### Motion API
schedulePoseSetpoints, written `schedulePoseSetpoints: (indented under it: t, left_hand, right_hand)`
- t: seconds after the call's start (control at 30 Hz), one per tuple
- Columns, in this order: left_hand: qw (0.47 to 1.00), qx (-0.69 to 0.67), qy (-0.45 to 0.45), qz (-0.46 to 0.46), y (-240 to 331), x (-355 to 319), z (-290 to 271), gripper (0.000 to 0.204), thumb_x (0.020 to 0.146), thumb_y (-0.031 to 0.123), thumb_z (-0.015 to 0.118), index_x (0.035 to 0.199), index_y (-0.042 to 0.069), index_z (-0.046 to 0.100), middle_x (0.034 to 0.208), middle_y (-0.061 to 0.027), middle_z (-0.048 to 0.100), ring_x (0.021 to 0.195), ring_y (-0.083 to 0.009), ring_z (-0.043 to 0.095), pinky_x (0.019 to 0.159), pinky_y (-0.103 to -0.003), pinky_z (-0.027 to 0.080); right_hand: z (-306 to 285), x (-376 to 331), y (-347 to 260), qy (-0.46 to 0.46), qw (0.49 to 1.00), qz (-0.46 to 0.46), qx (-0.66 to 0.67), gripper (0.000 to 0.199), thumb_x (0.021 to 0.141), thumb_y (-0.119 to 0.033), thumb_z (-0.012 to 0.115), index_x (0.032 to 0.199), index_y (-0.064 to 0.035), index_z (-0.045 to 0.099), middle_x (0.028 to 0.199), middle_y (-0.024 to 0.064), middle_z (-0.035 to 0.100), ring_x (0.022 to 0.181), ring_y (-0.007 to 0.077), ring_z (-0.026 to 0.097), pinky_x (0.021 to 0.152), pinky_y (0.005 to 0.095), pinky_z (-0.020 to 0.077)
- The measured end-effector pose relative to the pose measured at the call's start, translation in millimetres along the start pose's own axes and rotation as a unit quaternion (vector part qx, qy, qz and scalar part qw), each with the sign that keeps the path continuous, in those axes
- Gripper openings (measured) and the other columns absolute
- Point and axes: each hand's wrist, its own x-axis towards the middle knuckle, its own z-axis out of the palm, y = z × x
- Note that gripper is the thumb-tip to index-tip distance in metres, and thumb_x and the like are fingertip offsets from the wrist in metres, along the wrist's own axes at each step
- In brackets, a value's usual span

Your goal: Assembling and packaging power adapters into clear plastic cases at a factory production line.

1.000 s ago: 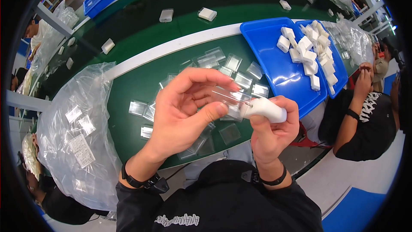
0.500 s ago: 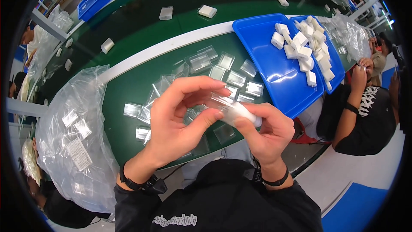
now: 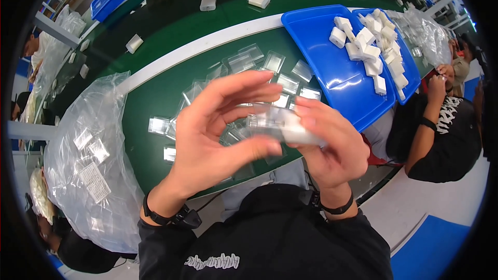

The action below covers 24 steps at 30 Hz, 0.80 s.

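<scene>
My right hand (image 3: 337,145) is closed around a white block like a plug charger (image 3: 302,130), smeared by motion. A clear plastic sleeve (image 3: 265,119) covers the charger's left end and points toward my left hand. Curved around that end, my left hand (image 3: 202,129) has its thumb and fingers wide apart, and it does not appear to grip the sleeve. Beneath and beyond both hands, several clear sleeves (image 3: 241,63) lie scattered on the green tabletop (image 3: 148,105). Some of them are hidden by my hands.
Two blue trays (image 3: 340,91) at the right hold several white chargers (image 3: 364,36). Beyond a white rail (image 3: 207,44), a green belt (image 3: 171,18) carries several sleeved chargers (image 3: 258,0). A large clear bag (image 3: 78,135) hangs at the left. A co-worker (image 3: 441,135) sits at the right.
My left thumb and fingers have spread away from the sleeve. My right fingers have shifted over the charger, which has turned slightly.
</scene>
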Motion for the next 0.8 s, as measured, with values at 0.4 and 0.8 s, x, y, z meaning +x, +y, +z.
schedulePoseSetpoints:
  t: [0.4,0.8]
  left_hand:
    - [0.994,-0.028,-0.074,0.078,-8,-1,-1,0.068,0.058,-0.005,0.082,0.118,-0.006,0.05,0.117,-0.0271,0.052,0.1,-0.0292,0.061,0.081,-0.038,0.056]
    - [0.996,-0.01,-0.081,0.045,-2,-6,3,0.077,0.057,-0.006,0.082,0.123,-0.004,0.042,0.116,-0.0288,0.052,0.1,-0.0321,0.061,0.082,-0.038,0.056]
  right_hand:
    - [-16,-6,14,0.0,0.986,-0.07,0.15,0.036,0.07,-0.018,0.08,0.098,-0.0006,0.066,0.11,0.0232,0.055,0.094,0.0319,0.062,0.077,0.0368,0.0536]
    - [-15,-2,6,-0.019,0.994,-0.092,0.061,0.039,0.062,-0.017,0.084,0.095,-0.0036,0.068,0.103,0.0199,0.062,0.088,0.0274,0.065,0.071,0.0309,0.0547]
